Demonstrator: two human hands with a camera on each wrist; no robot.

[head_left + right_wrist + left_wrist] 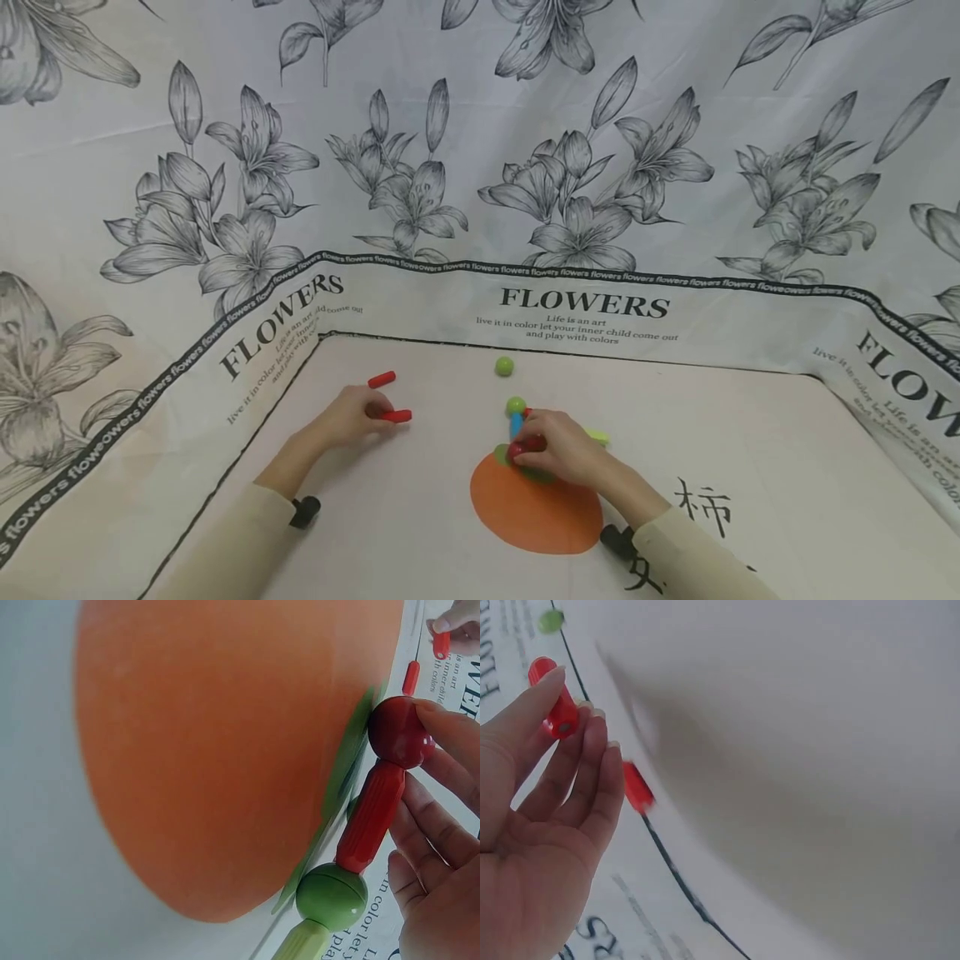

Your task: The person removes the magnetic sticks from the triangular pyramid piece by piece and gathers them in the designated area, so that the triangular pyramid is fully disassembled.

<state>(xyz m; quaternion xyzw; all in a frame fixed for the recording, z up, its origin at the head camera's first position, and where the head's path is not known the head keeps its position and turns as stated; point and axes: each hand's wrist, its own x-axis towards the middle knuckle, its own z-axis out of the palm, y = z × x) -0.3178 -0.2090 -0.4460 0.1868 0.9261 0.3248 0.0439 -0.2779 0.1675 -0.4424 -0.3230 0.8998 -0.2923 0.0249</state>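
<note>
My left hand (356,417) pinches a short red ridged rod (564,716) between thumb and fingertips. A second red rod (382,380) lies just beyond that hand. Over the orange fruit print, my right hand (558,447) grips a dark red ball (391,733) with thumb and fingers. Joined to this ball is a red rod (371,817), followed by a green ball (331,897) and a yellow-green rod (304,943). Near the right fingers, a blue rod (516,425) meets another green ball (515,406); the right hand partly hides this area.
A loose green ball (504,366) sits toward the back of the table. The pale tablecloth (420,517) bears an orange fruit print (525,512) and black characters (705,504). Behind the table hangs a white curtain (420,292) with printed flowers.
</note>
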